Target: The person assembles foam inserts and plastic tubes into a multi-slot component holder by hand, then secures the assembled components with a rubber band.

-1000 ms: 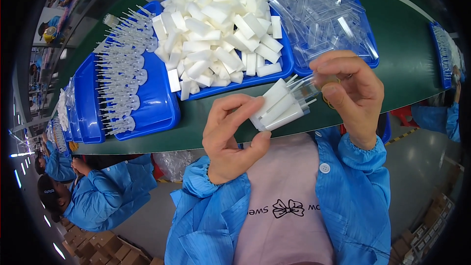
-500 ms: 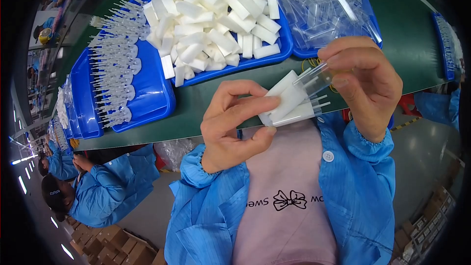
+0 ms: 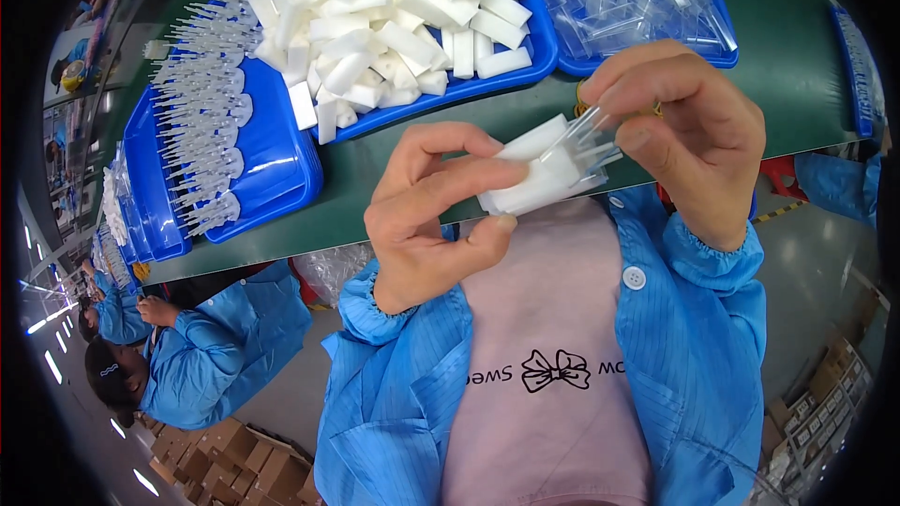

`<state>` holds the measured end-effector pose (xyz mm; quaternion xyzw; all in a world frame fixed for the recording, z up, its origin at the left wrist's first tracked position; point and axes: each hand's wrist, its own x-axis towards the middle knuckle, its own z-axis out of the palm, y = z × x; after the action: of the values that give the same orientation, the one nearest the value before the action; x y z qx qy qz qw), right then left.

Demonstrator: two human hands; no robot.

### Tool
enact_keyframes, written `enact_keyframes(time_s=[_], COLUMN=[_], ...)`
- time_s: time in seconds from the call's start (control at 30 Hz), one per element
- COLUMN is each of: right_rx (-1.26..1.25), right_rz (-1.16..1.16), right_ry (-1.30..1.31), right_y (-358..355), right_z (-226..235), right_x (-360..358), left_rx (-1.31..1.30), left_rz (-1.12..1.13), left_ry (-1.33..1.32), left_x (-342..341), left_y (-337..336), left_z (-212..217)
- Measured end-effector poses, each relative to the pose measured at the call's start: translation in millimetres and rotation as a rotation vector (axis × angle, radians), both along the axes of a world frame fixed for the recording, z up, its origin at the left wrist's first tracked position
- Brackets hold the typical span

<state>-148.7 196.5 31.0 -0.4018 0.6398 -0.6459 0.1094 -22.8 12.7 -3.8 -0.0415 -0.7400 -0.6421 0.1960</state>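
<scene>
My left hand (image 3: 422, 211) is closed around white foam blocks (image 3: 539, 189) with clear plastic about them, thumb below and fingers on top. Thin clear tubes (image 3: 583, 126) stick out from the right end of the blocks. The fingertips of my right hand (image 3: 694, 136) pinch the outer end of a clear tube piece there. How far the tubes reach into the foam is hidden by my fingers and the glare. Both hands hold this above the near edge of the green table (image 3: 797, 117).
Beyond my hands, a blue tray (image 3: 542, 61) is heaped with white foam blocks. To its right, another blue tray (image 3: 600, 66) holds clear plastic pieces. On the left, a blue tray (image 3: 286, 178) carries rows of thin-stemmed clear parts. A co-worker (image 3: 202, 356) sits at left.
Both hands have shifted slightly up and left with the blocks. My right fingertips are nearer to the foam, and less clear plastic shows between them and the blocks.
</scene>
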Motion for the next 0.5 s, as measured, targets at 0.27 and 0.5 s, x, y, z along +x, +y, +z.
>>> enact_keyframes(time_s=[0.27, 0.5], right_rx=[-0.098, -0.233], right_rz=[-0.176, -0.049], right_ry=[-0.181, -0.328], right_y=[-8, 3], right_z=[-12, -20], right_x=[15, 4], left_rx=[-0.081, 0.378], left_rz=[0.141, 0.298], left_ry=[-0.043, -0.002], left_x=[0, -7], left_y=[5, 15], left_z=[3, 6])
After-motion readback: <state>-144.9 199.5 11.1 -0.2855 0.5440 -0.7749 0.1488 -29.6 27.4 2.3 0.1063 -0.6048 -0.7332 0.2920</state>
